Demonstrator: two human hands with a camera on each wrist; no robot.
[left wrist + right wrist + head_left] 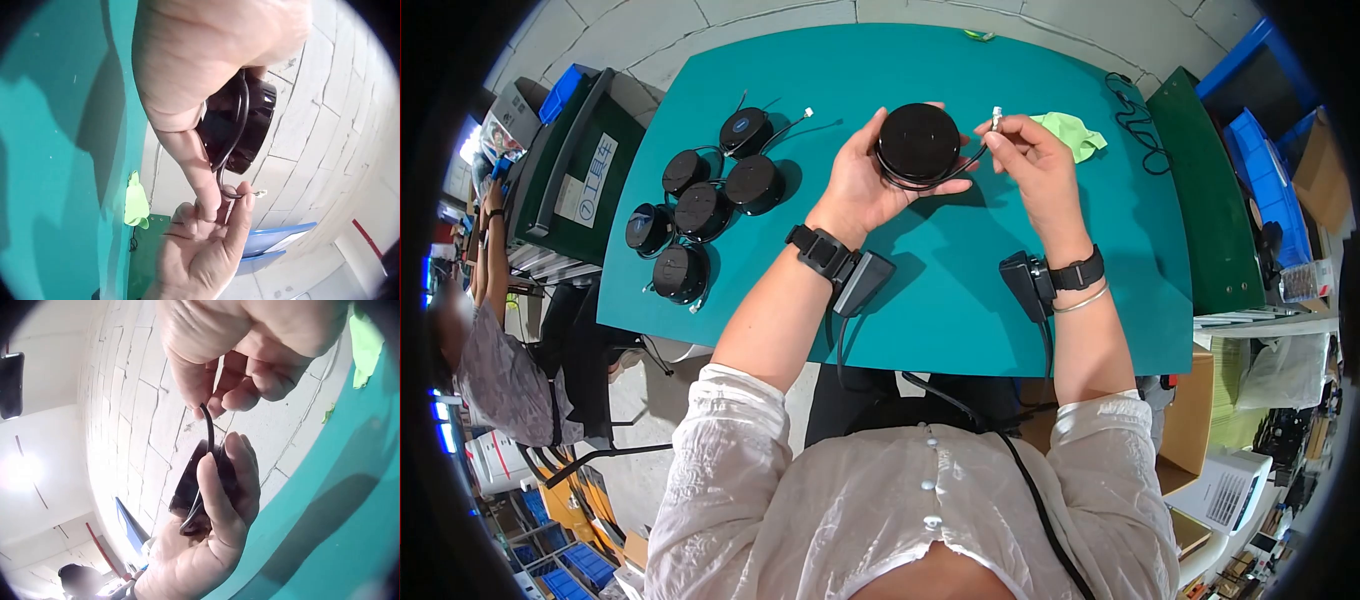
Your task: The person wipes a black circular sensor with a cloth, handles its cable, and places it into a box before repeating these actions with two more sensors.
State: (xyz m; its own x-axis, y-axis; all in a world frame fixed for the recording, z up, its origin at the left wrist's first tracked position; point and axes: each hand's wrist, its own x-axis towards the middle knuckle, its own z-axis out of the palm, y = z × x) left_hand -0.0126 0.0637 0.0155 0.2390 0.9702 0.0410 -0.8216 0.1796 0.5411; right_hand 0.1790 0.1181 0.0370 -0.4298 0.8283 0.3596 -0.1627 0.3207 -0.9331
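My left hand [862, 188] holds a round black puck-shaped device [919, 140] above the green table, its glossy top facing up. A black cable [239, 119] loops around the device's side, under the left fingers. To the right, my right hand [1045, 170] pinches the cable's free end between thumb and fingers, just below a small white connector [997, 113]. The stretch of cable [208, 425] between the two hands is short and curved. Several similar black devices [703, 209] with cables and white plugs lie grouped on the left side of the table.
A light green cloth [1078, 138] lies crumpled behind my right hand. Beyond it, a thin black cord [1140, 125] trails along the table's right edge. Dark green cabinets [582, 165] flank the table, and a block wall [800, 12] stands behind. Another person [505, 375] sits at far left.
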